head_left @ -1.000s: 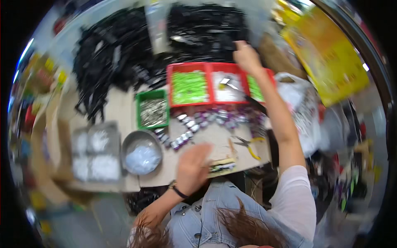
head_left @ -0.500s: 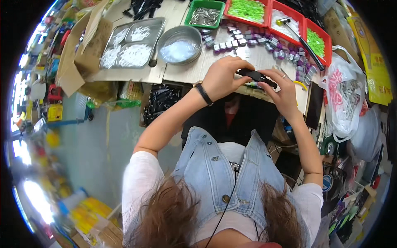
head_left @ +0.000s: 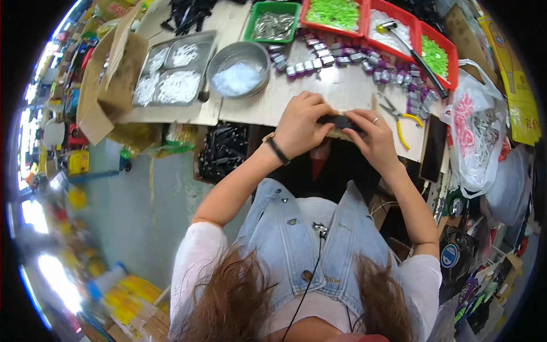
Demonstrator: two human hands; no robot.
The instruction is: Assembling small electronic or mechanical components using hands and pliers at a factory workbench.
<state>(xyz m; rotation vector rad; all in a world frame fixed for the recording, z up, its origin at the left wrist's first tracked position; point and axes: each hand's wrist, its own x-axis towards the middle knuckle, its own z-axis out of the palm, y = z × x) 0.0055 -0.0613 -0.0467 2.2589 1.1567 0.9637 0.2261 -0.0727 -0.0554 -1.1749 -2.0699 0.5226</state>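
Observation:
Between my hands, at the near edge of the table, is a small black plastic part (head_left: 340, 121). The thumb and fingers of my left hand (head_left: 303, 126) pinch one end of it. On its other end my right hand (head_left: 373, 138), with a ring on one finger, has closed in the same way. My fingers cover much of the part, so its exact kind does not show. To the right of my right hand lie yellow-handled pliers (head_left: 403, 121). Beyond my hands stretches a curved row of small purple-and-silver pieces (head_left: 319, 61).
A metal bowl (head_left: 266, 74) and a divided metal tray (head_left: 207, 57) of white parts stand left. Behind are a green tray (head_left: 247, 31) and red trays (head_left: 365, 35), with a hammer (head_left: 419, 57) across them. A dark phone (head_left: 434, 149) and a plastic bag (head_left: 476, 137) are right.
Both hands have come nearer to me and slightly left with the black part, lowering it to the table edge. The pliers now show in full.

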